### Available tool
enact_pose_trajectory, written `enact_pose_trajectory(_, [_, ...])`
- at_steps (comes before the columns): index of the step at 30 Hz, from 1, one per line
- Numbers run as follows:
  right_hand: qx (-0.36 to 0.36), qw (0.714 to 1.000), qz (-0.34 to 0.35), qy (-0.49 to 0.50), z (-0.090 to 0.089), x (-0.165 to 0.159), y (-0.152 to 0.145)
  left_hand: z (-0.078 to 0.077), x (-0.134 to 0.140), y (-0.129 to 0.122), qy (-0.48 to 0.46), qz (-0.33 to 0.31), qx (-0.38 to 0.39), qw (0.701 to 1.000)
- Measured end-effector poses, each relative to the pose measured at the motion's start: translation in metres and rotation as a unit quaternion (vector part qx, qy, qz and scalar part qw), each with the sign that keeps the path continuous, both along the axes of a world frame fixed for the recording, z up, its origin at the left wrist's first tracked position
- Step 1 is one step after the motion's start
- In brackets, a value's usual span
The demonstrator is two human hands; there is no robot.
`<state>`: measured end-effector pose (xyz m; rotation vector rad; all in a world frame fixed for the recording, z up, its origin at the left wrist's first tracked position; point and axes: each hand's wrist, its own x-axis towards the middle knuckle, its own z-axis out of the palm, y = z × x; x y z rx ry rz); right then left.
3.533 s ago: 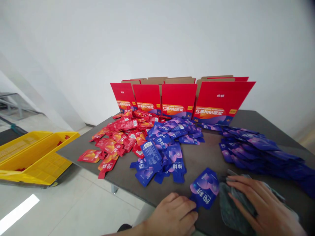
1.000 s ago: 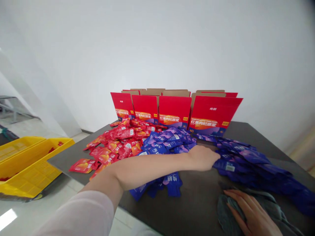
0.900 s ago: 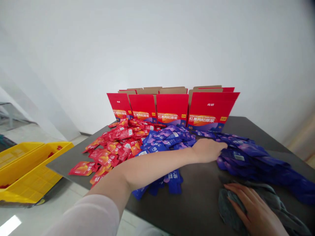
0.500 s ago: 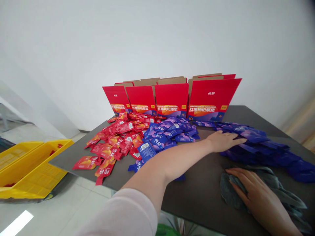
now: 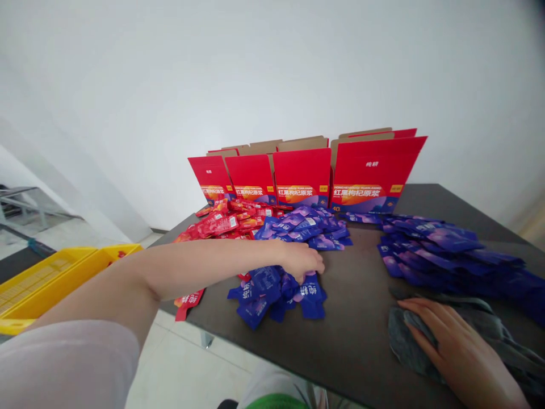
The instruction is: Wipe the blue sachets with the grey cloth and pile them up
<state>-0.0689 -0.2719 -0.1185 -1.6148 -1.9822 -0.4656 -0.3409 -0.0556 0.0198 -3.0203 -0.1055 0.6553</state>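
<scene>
On a dark table (image 5: 353, 284) before red boxes (image 5: 302, 170), loose blue pouches (image 5: 264, 289) are partly covered by the left hand (image 5: 301, 261), whose grip cannot be told, while a cloth (image 5: 406, 343) is grasped by the right hand (image 5: 462, 343) near a blue stack (image 5: 447, 255).

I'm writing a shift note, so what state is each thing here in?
Loose blue packets: heaped untidily.
Cloth: crumpled.
Left hand: over the loose blue packets, fingers curled, grip unclear.
Right hand: lying on the cloth.
Right-side blue packets: piled, overlapping.
Red packets: heaped, partly hidden.
Boxes: upright, tops open.
Yellow crate: open-topped, partly hidden.
</scene>
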Motion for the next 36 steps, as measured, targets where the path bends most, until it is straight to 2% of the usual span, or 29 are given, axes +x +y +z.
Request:
enact_pose_trajectory(3, [0.005,1.000,0.003,-0.001,0.001,0.000,0.000,0.006,0.000,-0.003,-0.008,-0.007,0.009,1.000])
enact_pose_trajectory(6, [0.010,1.000,-0.001,-0.005,0.001,0.000,0.000,0.020,0.002,-0.008,-0.036,-0.030,0.028,0.998])
enact_pose_trajectory(9, [0.009,1.000,-0.007,-0.008,-0.001,0.000,0.001,0.028,0.006,-0.022,-0.093,-0.103,0.022,0.990])
enact_pose_trajectory(11, [0.005,1.000,-0.009,-0.009,-0.002,0.000,0.001,0.024,0.015,-0.036,-0.125,-0.184,0.006,0.975])
enact_pose_trajectory(13, [0.001,1.000,-0.012,-0.011,-0.002,0.000,0.001,0.013,0.030,-0.051,-0.157,-0.259,0.017,0.953])
enact_pose_trajectory(16, [0.001,1.000,-0.011,-0.020,-0.003,0.001,0.000,-0.008,0.056,-0.070,-0.212,-0.307,0.072,0.925])
enact_pose_trajectory(18, [0.009,0.999,-0.012,-0.029,-0.005,0.003,-0.001,-0.019,0.062,-0.081,-0.252,-0.271,0.092,0.924])
enact_pose_trajectory(20, [0.008,1.000,-0.011,-0.028,-0.009,0.007,-0.002,-0.028,0.052,-0.094,-0.289,-0.173,0.091,0.937])
enact_pose_trajectory(23, [-0.015,1.000,-0.015,-0.004,-0.012,0.012,-0.002,-0.042,0.013,-0.124,-0.294,0.005,0.062,0.954])
enact_pose_trajectory(26, [-0.012,1.000,-0.019,0.003,-0.004,0.003,0.000,-0.065,-0.028,-0.158,-0.273,0.114,0.052,0.954])
enact_pose_trajectory(28, [-0.003,1.000,-0.009,-0.002,0.008,-0.019,0.002,-0.082,-0.045,-0.174,-0.289,0.129,0.051,0.947])
enact_pose_trajectory(31, [-0.002,1.000,0.016,-0.023,0.023,-0.067,0.006,-0.101,-0.053,-0.184,-0.300,0.121,0.034,0.946])
enact_pose_trajectory(34, [-0.008,0.997,0.044,-0.071,0.024,-0.105,0.012,-0.106,-0.053,-0.181,-0.292,0.124,-0.001,0.948])
enact_pose_trajectory(36, [-0.023,0.994,0.036,-0.101,0.020,-0.111,0.016,-0.107,-0.052,-0.179,-0.301,0.123,-0.015,0.946])
